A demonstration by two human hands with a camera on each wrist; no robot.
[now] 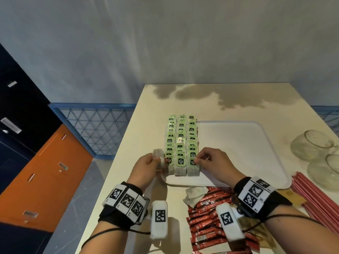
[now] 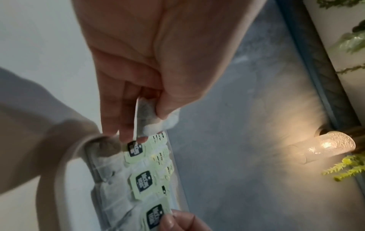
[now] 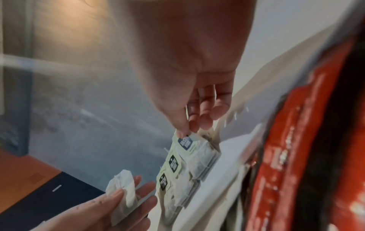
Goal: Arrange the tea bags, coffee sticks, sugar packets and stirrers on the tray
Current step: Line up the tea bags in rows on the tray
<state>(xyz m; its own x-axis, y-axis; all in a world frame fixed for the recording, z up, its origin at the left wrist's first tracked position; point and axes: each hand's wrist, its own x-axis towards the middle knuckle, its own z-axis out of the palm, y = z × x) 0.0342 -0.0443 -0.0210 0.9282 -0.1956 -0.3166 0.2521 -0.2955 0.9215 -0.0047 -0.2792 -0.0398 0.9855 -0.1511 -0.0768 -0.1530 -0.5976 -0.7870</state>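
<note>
1. Nearest my head camera, the two wrists wear black bands with white coded tags, and white camera blocks hang under them over the cream surface (image 1: 117, 182).
2. Leftmost, my left hand (image 1: 146, 166) curls its thumb and fingers round a loose, crumpled white tea bag (image 1: 158, 154), holding it just off the left near corner of the white rectangular plastic tray (image 1: 245, 143).
3. Just right of it, three rows of white tea bags with pale green paper tags (image 1: 181, 143) run along the tray's left side, packed touching, from the near rim to the far one.
4. My right hand (image 1: 211, 160) pinches the green tag of the nearest bag (image 1: 193, 161) in the rightmost row between thumb and fingertips; the right wrist view shows the same pinch.
5. Below the tray's near rim, one more loose white tea bag (image 1: 192, 196) lies on the surface beside a heap of red coffee sticks (image 1: 207, 222).
6. Right of that heap, a bundle of thin red stirrers (image 1: 315, 198) lies slantwise, off the tray.
7. Furthest right, two clear glass cups (image 1: 315, 145) lie on their sides on the surface.
</note>
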